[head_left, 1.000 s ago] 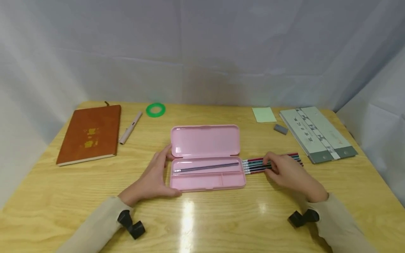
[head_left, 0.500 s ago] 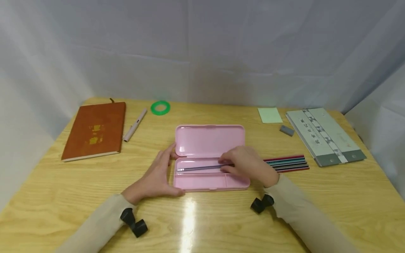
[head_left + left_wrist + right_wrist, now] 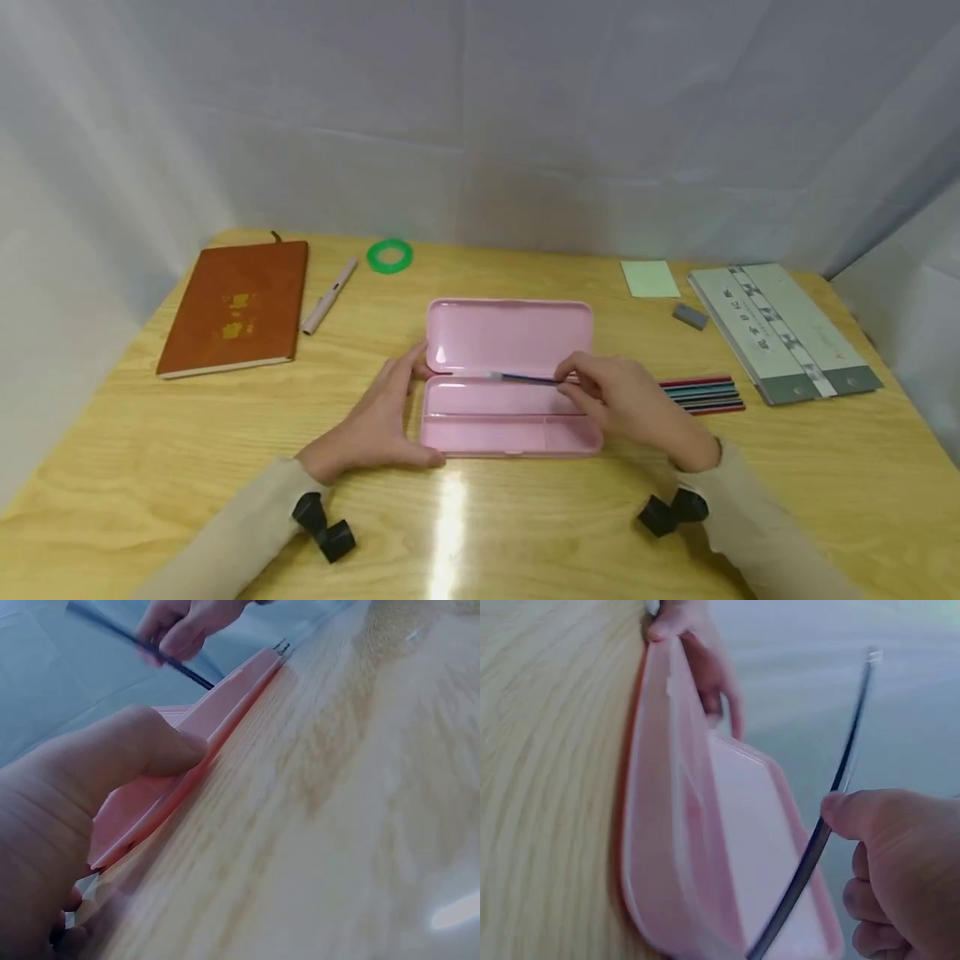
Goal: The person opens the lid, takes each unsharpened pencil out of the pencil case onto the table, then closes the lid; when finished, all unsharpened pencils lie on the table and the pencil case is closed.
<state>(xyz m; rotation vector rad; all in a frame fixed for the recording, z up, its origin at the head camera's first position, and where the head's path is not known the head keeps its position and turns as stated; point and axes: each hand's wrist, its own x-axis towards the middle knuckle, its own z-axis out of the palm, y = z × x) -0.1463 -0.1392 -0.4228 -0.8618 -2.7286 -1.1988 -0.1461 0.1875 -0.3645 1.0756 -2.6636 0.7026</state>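
A pink pencil case [image 3: 483, 433] lies with its lid raised at the back, its tray split into compartments. My left hand [image 3: 378, 425] holds its left end, thumb on the front wall and fingers round the back corner. Above the tray, my right hand [image 3: 626, 404] pinches a dark pencil [image 3: 528, 379] between thumb and fingers. In the right wrist view that pencil [image 3: 810, 859] slants clear of the case, light-coloured end up. Right of the case, partly behind the right hand, lies a row of several pencils [image 3: 705, 396].
Behind the case are a green tape roll [image 3: 410, 257], a pale pen [image 3: 330, 297], a green sticky-note pad [image 3: 649, 279] and a grey eraser [image 3: 690, 316]. A brown notebook [image 3: 236, 308] lies at left, a pale-green notebook [image 3: 780, 329] at right.
My right hand has left the row of pencils, reached into the case and lifted out the dark pencil that lay there. My left hand stays on the case's left end.
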